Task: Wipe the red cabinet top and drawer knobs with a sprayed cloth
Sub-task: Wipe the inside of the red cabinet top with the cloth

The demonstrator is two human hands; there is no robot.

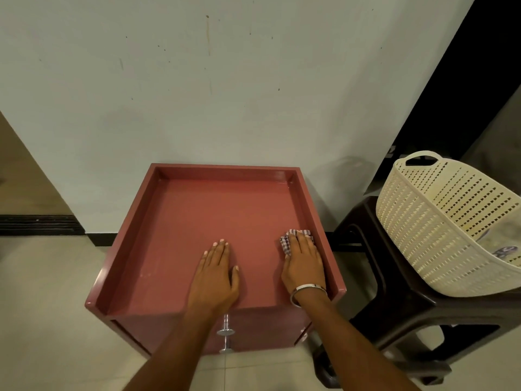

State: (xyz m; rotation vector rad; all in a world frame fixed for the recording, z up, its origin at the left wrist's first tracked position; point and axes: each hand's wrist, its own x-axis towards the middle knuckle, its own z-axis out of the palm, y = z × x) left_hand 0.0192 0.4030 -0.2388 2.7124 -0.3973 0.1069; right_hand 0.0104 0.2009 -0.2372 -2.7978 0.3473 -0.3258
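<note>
Nearest the camera, two bare forearms reach forward over the front of a low red wooden cabinet (180, 221). On its front face, two round silver metal drawer knobs (225, 332) stand one above the other, partly hidden by the left forearm.

The left hand (215, 275) lies flat on the recessed red cabinet top, palm down, fingers straight and close together, thumb out to the side; it holds nothing. The right hand (304, 263), with a silver bangle (307, 289) at the wrist, presses down with straight fingers on a small crumpled checked cloth (287, 242) in red and white. The cloth sits near the right raised rim of the top, toward the front, and shows past the fingertips and beside the thumb.

To the right of the cabinet, a dark brown plastic stool (394, 303) carries a cream woven-pattern plastic basket (439, 230) with a handle slot, tilted toward the cabinet.

Farther back, the cabinet's rear rim meets a pale scuffed wall (225, 80).
</note>
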